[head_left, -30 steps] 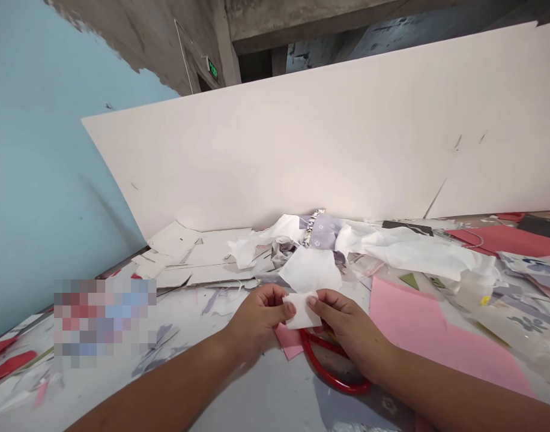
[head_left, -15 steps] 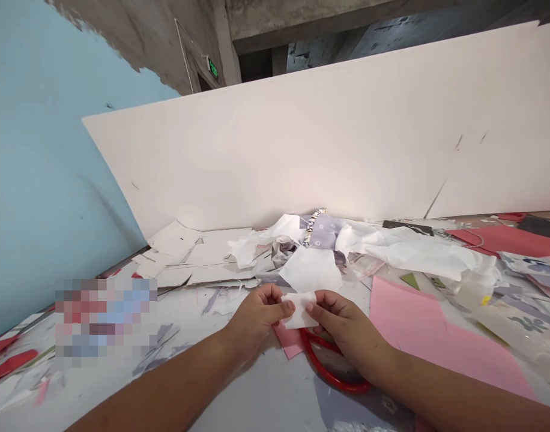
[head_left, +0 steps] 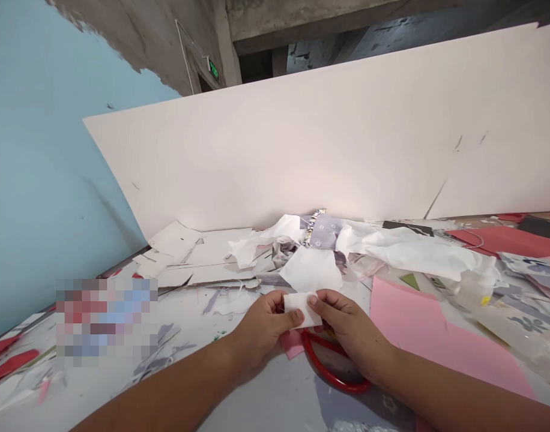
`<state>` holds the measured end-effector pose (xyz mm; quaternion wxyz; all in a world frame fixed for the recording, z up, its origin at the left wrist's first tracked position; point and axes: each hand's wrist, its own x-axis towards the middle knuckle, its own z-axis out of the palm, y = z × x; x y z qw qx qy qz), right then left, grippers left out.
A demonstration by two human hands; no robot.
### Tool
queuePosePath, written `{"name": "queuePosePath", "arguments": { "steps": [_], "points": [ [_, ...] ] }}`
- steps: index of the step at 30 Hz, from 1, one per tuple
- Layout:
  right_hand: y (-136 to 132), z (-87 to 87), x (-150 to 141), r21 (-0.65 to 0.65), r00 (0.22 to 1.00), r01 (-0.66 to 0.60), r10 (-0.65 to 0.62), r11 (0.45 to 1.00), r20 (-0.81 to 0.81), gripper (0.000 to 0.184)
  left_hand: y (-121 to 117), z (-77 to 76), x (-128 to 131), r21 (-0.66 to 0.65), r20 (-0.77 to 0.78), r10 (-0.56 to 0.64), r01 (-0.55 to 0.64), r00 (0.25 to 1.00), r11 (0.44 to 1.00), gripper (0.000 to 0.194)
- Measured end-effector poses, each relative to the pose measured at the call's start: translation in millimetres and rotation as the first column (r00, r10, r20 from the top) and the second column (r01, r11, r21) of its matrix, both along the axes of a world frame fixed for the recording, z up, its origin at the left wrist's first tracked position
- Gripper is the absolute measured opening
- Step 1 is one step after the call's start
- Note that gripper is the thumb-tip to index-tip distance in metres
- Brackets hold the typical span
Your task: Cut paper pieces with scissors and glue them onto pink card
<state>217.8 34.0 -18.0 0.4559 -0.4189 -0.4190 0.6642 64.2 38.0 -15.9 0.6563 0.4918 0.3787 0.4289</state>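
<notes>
My left hand point(head_left: 261, 327) and my right hand point(head_left: 347, 327) meet low in the middle of the view, both pinching a small white piece of paper point(head_left: 302, 306) between thumb and fingers. The left thumb lies across its lower left edge, the right thumb on its right edge. Under my right hand lie red-handled scissors point(head_left: 331, 375) on the table, and a small pink scrap point(head_left: 291, 343) shows beneath the white piece.
A large white board point(head_left: 329, 138) leans at the back. White paper scraps and patterned fabric point(head_left: 324, 231) are heaped before it. A pink sheet point(head_left: 428, 336) lies on the right, red card point(head_left: 509, 239) farther right, red scraps point(head_left: 5, 366) at far left.
My left thumb has slid further right over the white piece, and both hands have shifted slightly right. The piece now looks narrower between the thumbs.
</notes>
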Motion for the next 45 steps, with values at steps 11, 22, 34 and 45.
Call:
{"name": "queuePosePath", "arguments": {
  "steps": [11, 22, 34, 45],
  "points": [
    [6, 23.2, 21, 0.318, 0.616, -0.272, -0.09, 0.908, 0.783, 0.017, 7, 4.6, -9, 0.062, -0.135, 0.148, -0.14, 0.98, 0.988, 0.025],
    [7, 32.1, 35, 0.092, 0.193, -0.426, -0.009, 0.9, 0.981, 0.016, 24, 11.3, -30, 0.133, -0.138, 0.153, -0.134, 0.979, 0.982, 0.017],
    [12, 41.2, 33, -0.014, 0.927, -0.375, 0.375, 0.927, 0.004, 0.013, 18, 21.4, -34, 0.039, 0.143, -0.035, 0.029, 0.989, 0.999, 0.028],
    [1, 18.1, 12, -0.027, 0.926, -0.365, 0.366, 0.93, 0.091, 0.031, 7, 16.9, -20, -0.058, -0.307, -0.262, 0.256, 0.915, 0.965, 0.025]
  ]
}}
